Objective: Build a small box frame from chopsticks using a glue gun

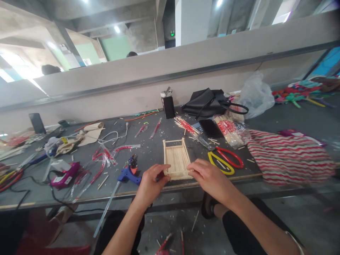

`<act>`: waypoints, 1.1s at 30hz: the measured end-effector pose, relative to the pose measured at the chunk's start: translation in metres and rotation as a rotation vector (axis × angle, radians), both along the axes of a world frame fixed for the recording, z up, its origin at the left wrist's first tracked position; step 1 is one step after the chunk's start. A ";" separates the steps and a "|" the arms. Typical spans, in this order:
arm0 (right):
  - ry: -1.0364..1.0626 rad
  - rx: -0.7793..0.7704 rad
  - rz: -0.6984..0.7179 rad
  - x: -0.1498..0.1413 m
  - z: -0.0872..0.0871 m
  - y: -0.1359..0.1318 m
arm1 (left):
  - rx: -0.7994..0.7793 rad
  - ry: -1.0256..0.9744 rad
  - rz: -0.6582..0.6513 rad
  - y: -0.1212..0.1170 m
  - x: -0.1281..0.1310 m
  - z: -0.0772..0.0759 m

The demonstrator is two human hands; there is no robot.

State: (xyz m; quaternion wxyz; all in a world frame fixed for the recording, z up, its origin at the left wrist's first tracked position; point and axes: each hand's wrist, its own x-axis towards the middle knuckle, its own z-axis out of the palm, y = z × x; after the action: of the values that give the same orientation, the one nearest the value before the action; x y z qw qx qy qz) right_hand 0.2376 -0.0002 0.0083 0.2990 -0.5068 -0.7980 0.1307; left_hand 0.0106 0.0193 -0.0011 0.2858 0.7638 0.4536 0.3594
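A small rectangular frame of pale wooden sticks (177, 157) lies at the front edge of the table, with thin sticks laid side by side inside it. My left hand (154, 179) pinches its near left corner between thumb and fingers. At the near right corner, my right hand (203, 173) holds the frame with closed fingertips. Just left of my left hand rests a blue hot glue gun (129, 175), a long clear glue stick jutting from its back over the table edge. Yellow-and-red-handled scissors (225, 161) lie right of my right hand.
Behind the frame are bundled wooden sticks (186, 125), a phone (211, 128), a black bottle (168, 105) and a black bag (204, 102). A striped cloth (287, 157) covers the right side. Plastic wrappers (103, 156) and a purple box (65, 175) lie left.
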 end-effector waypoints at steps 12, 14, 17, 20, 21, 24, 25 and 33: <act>0.085 -0.046 -0.028 0.004 0.004 -0.001 | -0.154 -0.144 0.001 -0.001 -0.003 -0.001; 0.097 -0.041 -0.025 0.004 0.003 -0.001 | -0.116 -0.114 0.025 -0.001 -0.002 -0.001; 0.112 -0.033 -0.020 0.005 0.004 0.000 | -0.059 -0.072 0.051 -0.001 -0.003 -0.004; 0.128 -0.051 -0.011 0.006 0.005 -0.001 | -0.043 -0.052 0.045 -0.002 -0.003 -0.004; 0.131 -0.059 -0.010 0.007 0.005 -0.001 | -0.044 -0.047 0.037 -0.002 -0.003 -0.004; 0.119 -0.058 0.006 0.010 0.006 -0.003 | -0.036 -0.042 0.012 -0.003 -0.002 -0.004; 0.113 -0.051 0.014 0.011 0.006 -0.004 | -0.029 -0.047 0.006 -0.003 -0.002 -0.004; 0.127 -0.009 0.035 0.012 0.005 -0.003 | -0.030 -0.100 0.004 -0.002 0.001 -0.007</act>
State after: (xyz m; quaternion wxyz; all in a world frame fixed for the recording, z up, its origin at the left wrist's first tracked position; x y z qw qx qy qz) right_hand 0.2494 -0.0031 0.0136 0.3445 -0.4848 -0.7854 0.1715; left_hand 0.0121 0.0176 -0.0077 0.3189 0.7397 0.4456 0.3906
